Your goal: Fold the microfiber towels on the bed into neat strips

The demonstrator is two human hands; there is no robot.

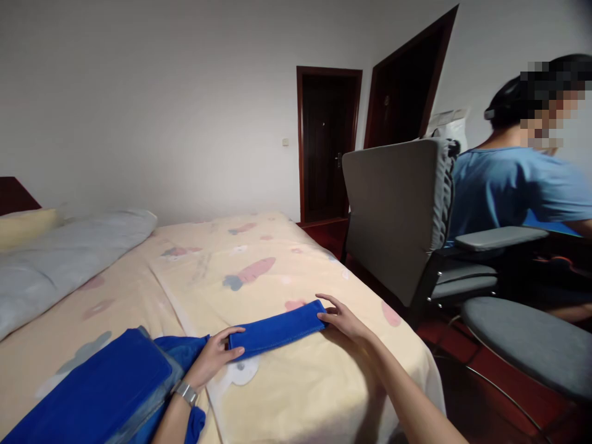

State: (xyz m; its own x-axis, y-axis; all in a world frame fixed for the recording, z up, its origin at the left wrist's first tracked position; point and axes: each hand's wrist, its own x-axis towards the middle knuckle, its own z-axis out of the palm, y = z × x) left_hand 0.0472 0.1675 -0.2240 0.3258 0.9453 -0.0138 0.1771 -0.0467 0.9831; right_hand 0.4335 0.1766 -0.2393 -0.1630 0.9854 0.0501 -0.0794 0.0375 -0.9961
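A blue cloth [277,330], folded into a long narrow strip, lies on the bed near its front edge. My left hand [217,357], with a metal watch on the wrist, grips the strip's left end between thumb and fingers. At the other end, my right hand [340,317] pinches the cloth with the thumb on top and the index finger reaching past the far corner. Left of my left forearm sits a stack of folded blue cloth [102,382], with a grey-blue layer along its side. More crumpled blue cloth [185,351] shows behind and beneath that forearm.
The bed [277,271] has a cream sheet with carrot prints. A grey pillow [78,259] lies at the left. Beyond the bed's right edge stand a grey chair [393,209] and a round grey seat [527,339]. A person in a blue shirt [504,185] sits there.
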